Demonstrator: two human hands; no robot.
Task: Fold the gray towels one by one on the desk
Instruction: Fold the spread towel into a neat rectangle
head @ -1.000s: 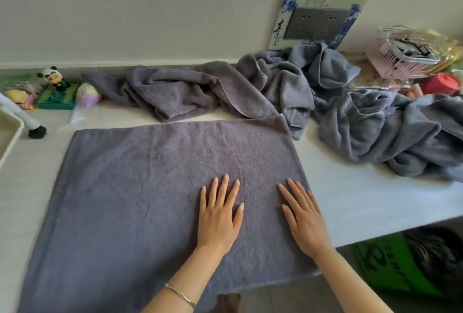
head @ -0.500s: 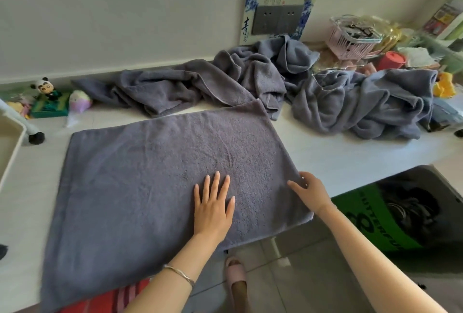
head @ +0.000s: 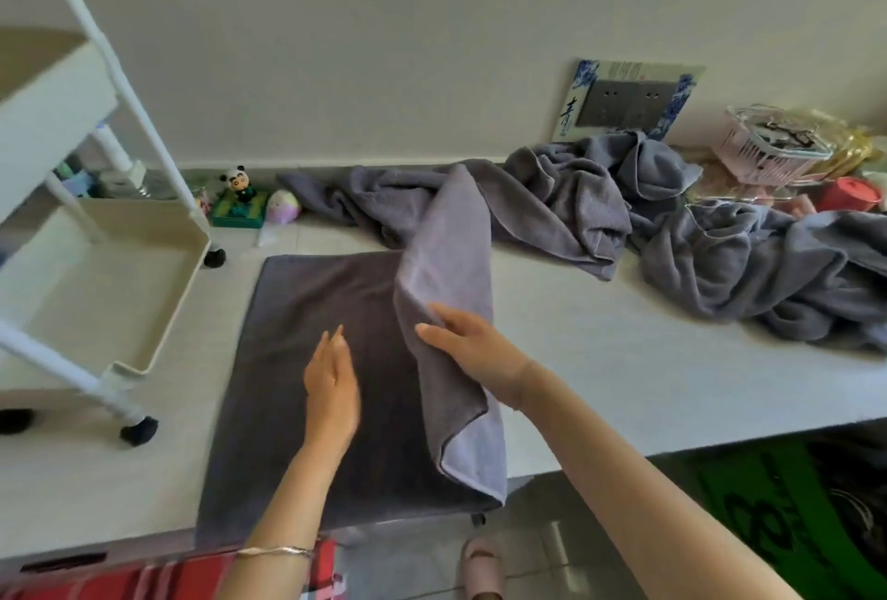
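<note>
**right side of the towel raised over its flat half**

far left of the flat dark gray terry towel (head: 307, 311) stands a white metal trolley with cream plastic trays (head: 96, 292). its nearest black caster (head: 139, 429) sits on the pale desk top (head: 600, 359), near the towel's left edge but apart from it. beyond the towel's far left corner, against the wall, are a small panda figurine on a green base (head: 238, 184) and a pastel round soft toy (head: 283, 207).

the towel lies spread on the desk, and its near edge hangs just over the front. the left hand (head: 331, 383) is above the towel's middle, turned edge-on with the fingers straight and together, grasping nothing. whether it touches the cloth cannot be told. a thin silver bracelet (head: 273, 551) circles that wrist.

the right hand (head: 473, 345) pinches the towel's right side between thumb and fingers and holds it up, so a lighter gray flap (head: 446, 254) stands tilted over the flat part.

behind the towel and to its right, a crumpled heap of gray towels (head: 552, 210) runs along the wall, with its near folds close to the raised flap's top. a second gray heap (head: 768, 273) lies further right, well apart from the towel. between it and the towel is a bare strip of desk.

above the first heap a blue-and-white framed socket plate (head: 629, 102) is on the wall. furthest right are a pink plastic basket (head: 768, 143) and a red round container (head: 852, 194). below the desk, right of the towel's near corner, are a green printed bag (head: 777, 518) and a pink slipper (head: 482, 566).
</note>
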